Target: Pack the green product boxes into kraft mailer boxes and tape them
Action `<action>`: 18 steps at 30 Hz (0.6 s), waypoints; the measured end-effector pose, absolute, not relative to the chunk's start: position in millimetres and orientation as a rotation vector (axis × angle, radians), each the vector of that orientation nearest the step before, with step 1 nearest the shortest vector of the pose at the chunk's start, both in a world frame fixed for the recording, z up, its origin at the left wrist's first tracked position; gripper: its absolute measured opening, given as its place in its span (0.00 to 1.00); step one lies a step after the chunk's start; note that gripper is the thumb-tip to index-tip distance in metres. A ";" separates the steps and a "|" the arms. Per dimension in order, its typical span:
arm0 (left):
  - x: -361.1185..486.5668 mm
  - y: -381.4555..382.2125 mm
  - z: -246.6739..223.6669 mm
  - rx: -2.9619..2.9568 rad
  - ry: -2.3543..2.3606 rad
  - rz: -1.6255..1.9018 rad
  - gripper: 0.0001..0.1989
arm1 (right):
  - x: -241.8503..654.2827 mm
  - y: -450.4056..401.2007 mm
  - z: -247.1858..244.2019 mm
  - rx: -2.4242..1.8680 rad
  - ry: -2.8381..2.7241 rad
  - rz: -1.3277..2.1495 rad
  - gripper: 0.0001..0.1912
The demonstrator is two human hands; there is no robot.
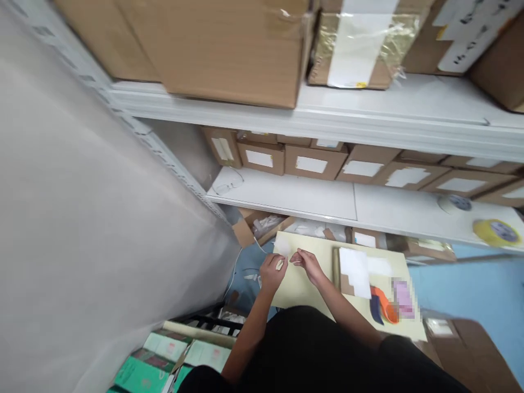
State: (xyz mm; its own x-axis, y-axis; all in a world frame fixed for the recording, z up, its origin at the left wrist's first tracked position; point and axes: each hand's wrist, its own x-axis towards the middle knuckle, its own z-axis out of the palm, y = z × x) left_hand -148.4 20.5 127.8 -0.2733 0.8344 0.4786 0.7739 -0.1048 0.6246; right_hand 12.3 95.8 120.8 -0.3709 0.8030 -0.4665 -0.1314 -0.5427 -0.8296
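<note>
My left hand point(273, 273) is over the left end of the pale yellow table point(303, 286), thumb and fingers curled into a pinch. Close beside it on the right, my right hand point(308, 263) has its fingers drawn together, pointing at the left one. Whatever is between the fingertips of either hand is too small to make out. Just beyond the hands lies a whitish, thin piece point(282, 245), blurred against the tabletop. To the right of my right hand is a cardboard box point(347, 284) with white paper point(356, 270) on it.
An orange tape dispenser point(383, 305) and a blurred pink item point(403, 297) lie at the table's right. Shelves with cartons point(311, 161) rise ahead, holding glasses point(228, 186) and tape rolls point(496, 232). A grey wall point(102, 218) and green boxes point(141, 375) are on the left.
</note>
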 end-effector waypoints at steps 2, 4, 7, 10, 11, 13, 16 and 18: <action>-118.3 31.9 119.3 1.935 1.937 1.271 0.07 | 50.2 80.4 132.8 -1.237 -0.893 1.918 0.25; -82.3 40.6 112.7 2.010 1.838 1.200 0.07 | 85.5 71.4 138.7 -1.292 -0.853 1.855 0.25; -25.8 44.9 106.1 2.093 1.700 1.078 0.06 | 133.9 63.8 132.5 -1.423 -0.778 1.704 0.22; 21.0 38.9 99.8 2.095 1.537 0.964 0.08 | 174.8 55.1 115.0 -1.512 -0.613 1.489 0.19; 33.0 35.5 96.5 2.061 1.491 0.933 0.12 | 186.6 51.5 108.6 -1.519 -0.553 1.434 0.18; 51.7 28.4 87.0 1.873 1.492 0.908 0.18 | 207.2 43.5 96.8 -1.509 -0.460 1.389 0.18; 69.3 20.5 67.1 1.332 1.631 0.966 0.17 | 230.9 30.9 80.7 -1.498 -0.437 1.451 0.19; 77.8 18.2 53.3 1.051 1.636 1.008 0.17 | 242.5 23.7 68.7 -1.516 -0.465 1.497 0.19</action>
State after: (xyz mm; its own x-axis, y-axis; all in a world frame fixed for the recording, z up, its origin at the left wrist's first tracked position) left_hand 77.8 18.2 53.3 -0.2168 0.9413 -0.2587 0.1920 0.3010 0.9341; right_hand 242.5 23.7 68.7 0.1871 0.7958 -0.5759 -0.3293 -0.5015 -0.8000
